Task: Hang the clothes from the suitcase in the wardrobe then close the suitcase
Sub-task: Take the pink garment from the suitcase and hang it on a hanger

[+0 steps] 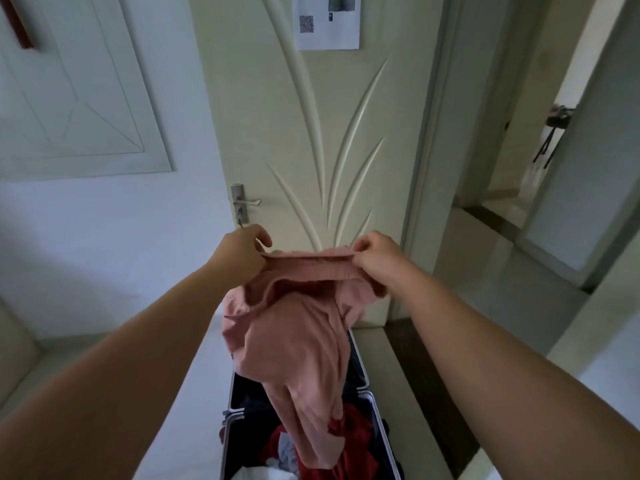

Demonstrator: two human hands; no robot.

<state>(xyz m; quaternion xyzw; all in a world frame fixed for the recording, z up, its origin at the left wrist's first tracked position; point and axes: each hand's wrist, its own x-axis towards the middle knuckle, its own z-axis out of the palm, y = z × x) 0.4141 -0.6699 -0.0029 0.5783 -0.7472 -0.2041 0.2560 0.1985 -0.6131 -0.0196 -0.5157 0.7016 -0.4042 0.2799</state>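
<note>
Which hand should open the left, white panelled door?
Left, probably: the left hand grips the pink knitted top on the side of the white panelled door; the right hand grips its far end.

Cream interior door [311,133], shut, carved with curved leaf-shaped relief. A metal lever handle [245,201] sits at its left edge, and a printed paper sheet [327,22] bearing a square code is fixed near its top. Left: a white panel [79,98] with incised diagonal lines. Right: the pale door frame [427,161], then an open passage to a brighter room where a dark tripod [550,143] stands. Pale glossy floor tiles [502,306] reflect soft light; a dark threshold strip [427,368] runs along the floor.
</note>
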